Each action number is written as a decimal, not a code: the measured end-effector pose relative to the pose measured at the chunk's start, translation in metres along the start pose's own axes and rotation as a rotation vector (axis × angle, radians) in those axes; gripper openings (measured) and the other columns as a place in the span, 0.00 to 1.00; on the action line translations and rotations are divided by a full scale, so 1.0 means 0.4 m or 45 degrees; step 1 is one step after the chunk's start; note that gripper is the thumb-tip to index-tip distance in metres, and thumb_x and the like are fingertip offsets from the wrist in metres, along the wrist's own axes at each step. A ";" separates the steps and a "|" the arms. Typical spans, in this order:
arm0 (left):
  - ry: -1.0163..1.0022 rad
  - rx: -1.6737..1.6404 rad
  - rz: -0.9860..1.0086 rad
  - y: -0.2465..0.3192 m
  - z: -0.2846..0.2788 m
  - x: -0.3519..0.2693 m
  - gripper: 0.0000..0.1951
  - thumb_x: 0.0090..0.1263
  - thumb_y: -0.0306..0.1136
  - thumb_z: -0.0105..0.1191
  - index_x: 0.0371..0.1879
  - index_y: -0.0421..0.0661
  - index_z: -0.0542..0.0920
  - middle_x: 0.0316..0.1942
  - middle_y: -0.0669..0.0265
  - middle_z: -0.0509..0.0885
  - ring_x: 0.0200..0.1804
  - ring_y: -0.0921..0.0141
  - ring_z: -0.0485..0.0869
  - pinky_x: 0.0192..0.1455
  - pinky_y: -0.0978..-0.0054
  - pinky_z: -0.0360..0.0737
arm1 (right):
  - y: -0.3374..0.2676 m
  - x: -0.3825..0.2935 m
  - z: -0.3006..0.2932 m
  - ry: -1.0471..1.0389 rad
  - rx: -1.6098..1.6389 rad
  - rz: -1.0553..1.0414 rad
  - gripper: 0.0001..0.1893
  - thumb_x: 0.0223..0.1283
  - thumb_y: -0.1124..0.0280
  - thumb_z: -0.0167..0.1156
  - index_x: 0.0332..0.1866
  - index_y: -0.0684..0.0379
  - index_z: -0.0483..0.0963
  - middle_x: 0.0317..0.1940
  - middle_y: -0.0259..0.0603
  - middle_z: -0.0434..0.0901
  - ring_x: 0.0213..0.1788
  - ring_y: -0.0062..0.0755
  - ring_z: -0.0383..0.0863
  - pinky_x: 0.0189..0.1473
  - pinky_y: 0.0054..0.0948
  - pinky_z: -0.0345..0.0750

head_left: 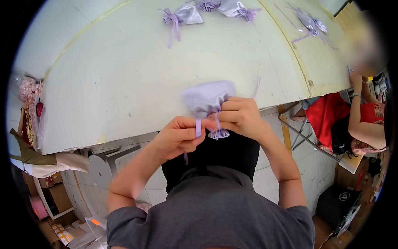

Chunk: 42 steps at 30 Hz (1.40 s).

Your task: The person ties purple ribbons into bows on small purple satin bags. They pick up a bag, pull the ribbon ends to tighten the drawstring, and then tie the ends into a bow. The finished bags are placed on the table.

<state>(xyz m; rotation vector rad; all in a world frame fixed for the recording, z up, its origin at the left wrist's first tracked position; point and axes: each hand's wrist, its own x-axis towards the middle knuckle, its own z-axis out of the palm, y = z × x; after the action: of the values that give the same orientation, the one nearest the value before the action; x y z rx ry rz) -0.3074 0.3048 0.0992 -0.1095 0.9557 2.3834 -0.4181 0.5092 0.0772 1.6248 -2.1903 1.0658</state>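
Note:
A lavender satin pouch (207, 95) is held at the table's near edge, its gathered neck towards me and its body over the tabletop; part of it is blurred. My left hand (183, 135) pinches a lavender ribbon (198, 128) beside the neck. The fingers of my right hand (239, 116) close around the gathered neck, with a loop of ribbon over them. The ruffled mouth (219, 134) of the pouch pokes out below that hand. A loose ribbon end rises to the right of my right hand.
Tied satin pouches lie at the far side of the white table (140, 77); another pouch (311, 25) lies on the right-hand section. A co-worker (367, 124) sits at the right by a metal-legged chair. Another person's arm shows at the far left. Cardboard boxes (59, 197) stand low on the left.

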 end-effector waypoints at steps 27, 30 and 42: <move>0.607 1.389 1.004 -0.071 0.041 0.106 0.07 0.50 0.14 0.60 0.25 0.40 0.79 0.26 0.72 0.66 0.22 0.82 0.62 0.22 0.85 0.57 | -0.045 -0.048 -0.005 0.289 -0.351 0.037 0.09 0.38 0.80 0.61 0.30 0.60 0.77 0.28 0.36 0.73 0.21 0.32 0.74 0.20 0.27 0.69; 0.474 1.469 0.769 -0.036 0.051 0.102 0.06 0.53 0.17 0.60 0.23 0.42 0.77 0.25 0.72 0.67 0.21 0.82 0.62 0.21 0.84 0.58 | -0.034 -0.059 -0.015 0.226 -0.183 0.107 0.09 0.40 0.81 0.60 0.31 0.61 0.78 0.29 0.38 0.73 0.22 0.31 0.74 0.21 0.26 0.69; -0.007 1.819 0.392 0.108 -0.009 0.064 0.06 0.68 0.30 0.53 0.30 0.44 0.73 0.32 0.73 0.69 0.26 0.80 0.62 0.29 0.84 0.58 | -0.022 -0.097 -0.043 0.419 -0.070 0.122 0.08 0.36 0.79 0.62 0.27 0.60 0.79 0.39 0.38 0.79 0.35 0.37 0.75 0.34 0.30 0.73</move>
<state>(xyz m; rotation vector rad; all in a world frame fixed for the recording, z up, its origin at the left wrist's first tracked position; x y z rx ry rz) -0.3520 0.2892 0.1159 0.6040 2.4979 1.3784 -0.4001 0.5480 0.0715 1.2300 -2.0727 1.1907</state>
